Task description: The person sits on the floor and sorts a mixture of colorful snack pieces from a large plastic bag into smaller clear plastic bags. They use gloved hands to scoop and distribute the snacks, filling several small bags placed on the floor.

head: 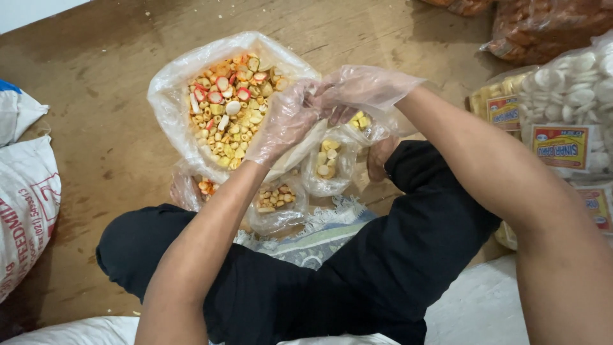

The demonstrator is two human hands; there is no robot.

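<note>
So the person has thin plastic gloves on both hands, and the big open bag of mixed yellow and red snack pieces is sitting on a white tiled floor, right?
Not quite. The head view shows the big open bag of mixed pieces resting on a brown wooden floor, not white tiles. The rest holds: both the left hand and the right hand wear thin clear plastic gloves.

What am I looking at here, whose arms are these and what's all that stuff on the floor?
This is one picture from a camera worn on a person's head, looking down at their own arms and lap. They sit cross-legged on a wooden floor. Both hands wear thin clear plastic gloves. The left hand and right hand meet over a small bag of snack pieces and pinch its top. Beside them lies a big open bag of mixed yellow, red and white crackers. Small filled bags lie near the knees. White sacks are at the left, and labelled cracker packs at the right.
</note>
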